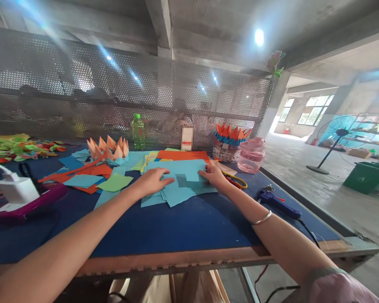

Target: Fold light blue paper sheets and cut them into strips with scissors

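- Teal paper stack (183,170): loose, slightly fanned sheets on a blue table (183,227), directly beneath both hands.
- Left hand (153,182): open, palm down and flat on the left part of the teal paper stack, pinching nothing.
- Right hand (212,174): also open and palm down, resting on the right part of the stack, with no visible grip. A silver bangle (261,218) circles the forearm.
- Handling: even, flat pressure from both hands suits loose sheets, since it helps stop them sliding apart.
- Just behind the stack: an orange sheet (183,155).
- Just right of the stack: yellow-handled scissors (235,180).
- Farther right of the stack: a blue glue gun (278,206).
- Behind and left of the stack: an orange paper crown (107,149) and a green bottle (138,131).
- Behind and right of the stack: a pink jar (251,155).
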Motion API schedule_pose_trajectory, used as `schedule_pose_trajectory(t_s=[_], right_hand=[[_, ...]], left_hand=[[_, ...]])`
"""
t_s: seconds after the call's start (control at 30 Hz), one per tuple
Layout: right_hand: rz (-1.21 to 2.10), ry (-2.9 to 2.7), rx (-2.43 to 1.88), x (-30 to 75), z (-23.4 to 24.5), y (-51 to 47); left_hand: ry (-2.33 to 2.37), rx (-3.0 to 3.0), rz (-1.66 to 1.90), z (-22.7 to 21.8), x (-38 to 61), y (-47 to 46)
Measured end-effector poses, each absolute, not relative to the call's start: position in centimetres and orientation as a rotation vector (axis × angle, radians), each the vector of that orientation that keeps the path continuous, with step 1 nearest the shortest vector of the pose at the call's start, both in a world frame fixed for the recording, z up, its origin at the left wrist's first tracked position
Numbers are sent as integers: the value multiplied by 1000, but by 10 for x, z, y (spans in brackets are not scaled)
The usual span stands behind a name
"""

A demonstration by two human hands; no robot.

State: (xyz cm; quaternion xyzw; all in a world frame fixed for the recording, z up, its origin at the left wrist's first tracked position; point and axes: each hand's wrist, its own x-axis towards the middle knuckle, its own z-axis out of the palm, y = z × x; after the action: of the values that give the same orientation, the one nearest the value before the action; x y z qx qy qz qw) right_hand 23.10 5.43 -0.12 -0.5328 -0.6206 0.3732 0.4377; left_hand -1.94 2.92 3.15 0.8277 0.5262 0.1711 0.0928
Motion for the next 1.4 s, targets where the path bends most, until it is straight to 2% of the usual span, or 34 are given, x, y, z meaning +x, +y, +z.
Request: schedule_pose_trajectory(t_s=[0.33,0.7,0.83,1.03,1.17,1.4], right_hand=[[1060,-1822,-1163,208,7,29],[858,-1813,-1201,211,-1,35],[800,-1721,-1226,212,-4,37],[883,-1678,-1151,204,-1,29],[898,-1666,-1143,202,2,28],[711,-1634,-1339,218,4,43]], left_hand=[[1513,2210,525,28,-10,34],[1125,1684,862,24,-4,33],[1012,1495,864,30,-4,26],[808,1257,749,32,-2,18],[836,1150,765,28,0,17],[920,1075,971,31,-1,22]])
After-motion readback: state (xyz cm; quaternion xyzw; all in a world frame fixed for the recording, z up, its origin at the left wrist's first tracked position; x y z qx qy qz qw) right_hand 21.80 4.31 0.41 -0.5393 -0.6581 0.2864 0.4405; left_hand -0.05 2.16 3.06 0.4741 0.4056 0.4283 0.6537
